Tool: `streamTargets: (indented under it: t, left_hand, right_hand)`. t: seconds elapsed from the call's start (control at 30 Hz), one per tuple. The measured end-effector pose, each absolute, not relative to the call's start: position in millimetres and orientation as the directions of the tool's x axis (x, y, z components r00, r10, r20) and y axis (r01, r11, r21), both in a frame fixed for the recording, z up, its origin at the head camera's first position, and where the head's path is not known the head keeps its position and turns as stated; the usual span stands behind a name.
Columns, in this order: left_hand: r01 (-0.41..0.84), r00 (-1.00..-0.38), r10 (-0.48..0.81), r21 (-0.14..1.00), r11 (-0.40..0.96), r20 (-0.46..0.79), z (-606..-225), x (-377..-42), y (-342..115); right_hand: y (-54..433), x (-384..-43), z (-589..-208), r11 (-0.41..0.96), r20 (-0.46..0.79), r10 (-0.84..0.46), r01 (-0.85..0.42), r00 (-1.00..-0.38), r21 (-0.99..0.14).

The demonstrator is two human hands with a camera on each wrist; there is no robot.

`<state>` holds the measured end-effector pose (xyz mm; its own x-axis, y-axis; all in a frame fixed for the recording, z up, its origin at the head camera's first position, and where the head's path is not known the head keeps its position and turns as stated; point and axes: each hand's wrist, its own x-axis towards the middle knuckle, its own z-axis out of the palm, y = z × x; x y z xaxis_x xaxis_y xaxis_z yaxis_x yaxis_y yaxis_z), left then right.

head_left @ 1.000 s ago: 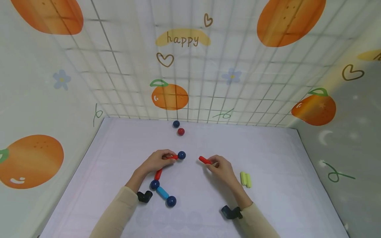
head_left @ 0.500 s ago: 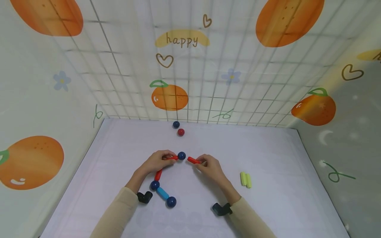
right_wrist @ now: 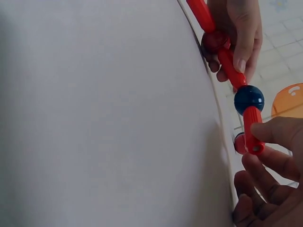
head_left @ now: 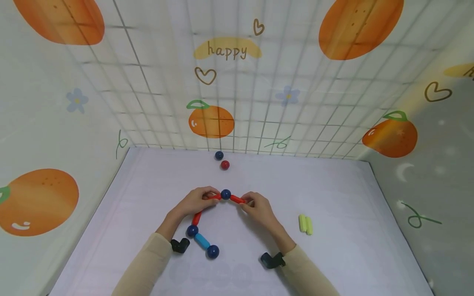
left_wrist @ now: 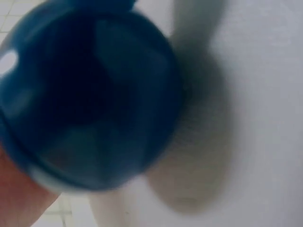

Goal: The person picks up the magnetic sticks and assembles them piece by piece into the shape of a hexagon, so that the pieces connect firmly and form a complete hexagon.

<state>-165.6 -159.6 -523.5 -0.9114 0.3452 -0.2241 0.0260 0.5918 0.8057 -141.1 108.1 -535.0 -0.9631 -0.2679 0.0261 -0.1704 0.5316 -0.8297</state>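
Note:
My left hand [head_left: 195,200] pinches a red magnetic stick [right_wrist: 231,66] that joins a dark blue ball [head_left: 226,194]. My right hand [head_left: 259,207] grips another red magnetic stick [head_left: 237,199] between thumb and fingers, its far end against that same ball. Behind the left hand, a red ball [right_wrist: 216,41] links to a further red stick [head_left: 197,218]. From there the chain runs through a blue ball [head_left: 192,230] and a light blue stick [head_left: 202,241] to an end ball [head_left: 212,251]. One blue ball [left_wrist: 94,99] fills much of the left wrist view.
Two yellow-green sticks [head_left: 305,224] lie side by side to the right of the right hand. A dark blue ball [head_left: 219,155] and a red ball [head_left: 224,165] rest near the white table's [head_left: 326,185] back edge. Patterned cloth walls [head_left: 163,90] stand around.
My right hand has moved left with its red stick, closing the gap to the blue ball until they meet. The left hand and its chain stay almost still.

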Motion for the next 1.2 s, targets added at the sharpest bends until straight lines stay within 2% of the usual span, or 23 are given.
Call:
streamTargets:
  t: [0.4, 0.83, 1.03, 1.2]
  left_hand:
    - [0.109, -0.877, 0.404, 0.71, 0.696, -0.262, -507.0, -162.8, -146.5]
    - [0.093, -0.822, 0.445, 0.688, 0.72, -0.355, -496.7, -157.0, -145.7]
    - [0.189, -0.826, 0.459, 0.607, 0.772, -0.327, -501.2, -159.2, -138.6]
    - [0.211, -0.83, 0.46, 0.585, 0.783, -0.315, -506.7, -161.7, -134.3]
  right_hand:
    - [100.2, -151.1, -535.4, 0.546, 0.021, -0.315, -0.199, -0.949, -0.814]
    - [100.7, -161.8, -536.4, 0.534, 0.023, -0.391, -0.247, -0.92, -0.808]
    - [99.3, -161.2, -535.2, 0.514, 0.025, -0.41, -0.254, -0.912, -0.819]
    - [101.1, -164.0, -534.1, 0.508, 0.021, -0.44, -0.267, -0.898, -0.819]
